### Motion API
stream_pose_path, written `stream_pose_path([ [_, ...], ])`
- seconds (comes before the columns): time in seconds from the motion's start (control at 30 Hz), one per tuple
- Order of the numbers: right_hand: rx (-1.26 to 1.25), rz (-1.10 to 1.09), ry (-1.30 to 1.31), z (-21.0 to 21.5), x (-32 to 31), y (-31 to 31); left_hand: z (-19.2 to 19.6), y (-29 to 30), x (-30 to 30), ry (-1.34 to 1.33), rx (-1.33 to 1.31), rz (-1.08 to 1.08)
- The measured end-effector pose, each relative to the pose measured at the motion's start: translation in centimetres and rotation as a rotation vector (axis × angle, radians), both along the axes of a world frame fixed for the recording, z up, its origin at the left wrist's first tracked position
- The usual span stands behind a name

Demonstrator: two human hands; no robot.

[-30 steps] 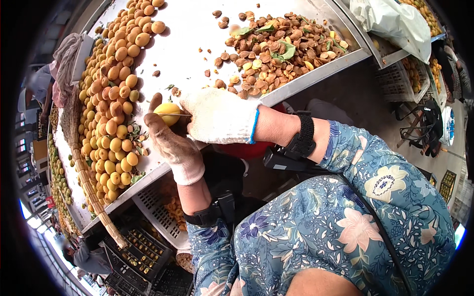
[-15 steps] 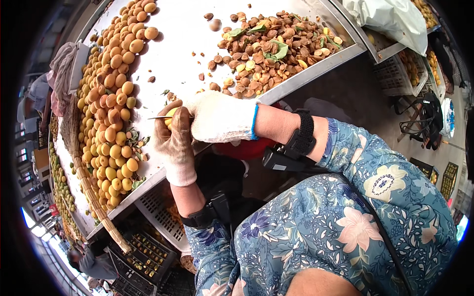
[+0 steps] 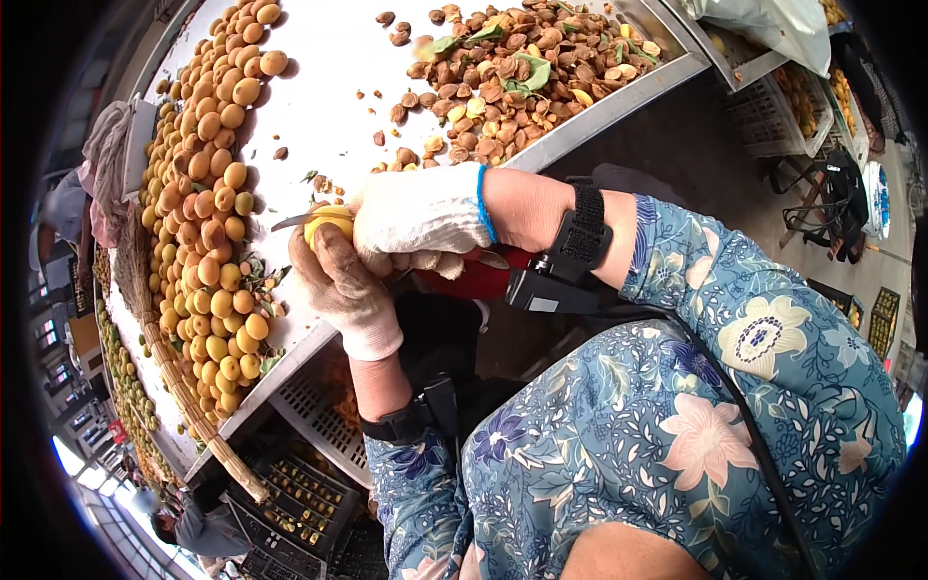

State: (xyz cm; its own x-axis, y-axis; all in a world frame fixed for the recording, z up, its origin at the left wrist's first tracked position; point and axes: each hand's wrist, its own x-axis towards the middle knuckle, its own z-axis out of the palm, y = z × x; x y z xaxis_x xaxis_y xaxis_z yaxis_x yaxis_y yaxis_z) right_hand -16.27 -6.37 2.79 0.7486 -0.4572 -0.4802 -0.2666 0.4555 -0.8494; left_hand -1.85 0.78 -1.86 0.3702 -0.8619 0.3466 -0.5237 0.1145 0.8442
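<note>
White tabletop (image 3: 324, 68), two heaps

Its metal rim (image 3: 619, 108) bounds the pit heap (image 3: 498, 104) on the lower right; the pits are past counting, with at least three green leaves (image 3: 534, 73) among them. One fruit heap (image 3: 205, 207), also too crowded to count, lies well left of the pit heap, and the white surface between carries one lone pit (image 3: 280, 153) and scattered scraps (image 3: 325, 183). The left hand (image 3: 336, 285), below and left of the pit heap, grasps one yellow fruit (image 3: 329, 224). The right hand (image 3: 422, 215), just below the pit heap's left end, is closed around one knife (image 3: 288, 221), its blade across the fruit's upper part; how deep it sits I cannot tell. One straw broom (image 3: 201, 423) lies farther left of the pit heap, past the fruit heap; one white bag (image 3: 773, 24) is to the pit heap's right, across the rim.
</note>
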Motion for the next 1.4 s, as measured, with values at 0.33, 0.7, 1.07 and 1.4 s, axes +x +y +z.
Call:
stream_pose_path([
  [0.33,-1.611,0.100,0.059,-3.0,2.0,1.0,3.4,-0.7,-1.3,0.422,0.138,-0.069],
  [0.7,-1.367,-0.057,0.004,-1.7,1.6,1.8,3.3,-0.6,1.0,0.049,0.242,-0.104],
  [1.07,-1.288,0.144,0.075,-1.3,1.3,0.8,2.0,-0.8,1.5,0.064,0.140,-0.199],
  [1.4,-0.047,0.038,0.059,1.5,-1.3,0.9,1.5,0.0,-0.6,0.177,0.009,-0.163],
])
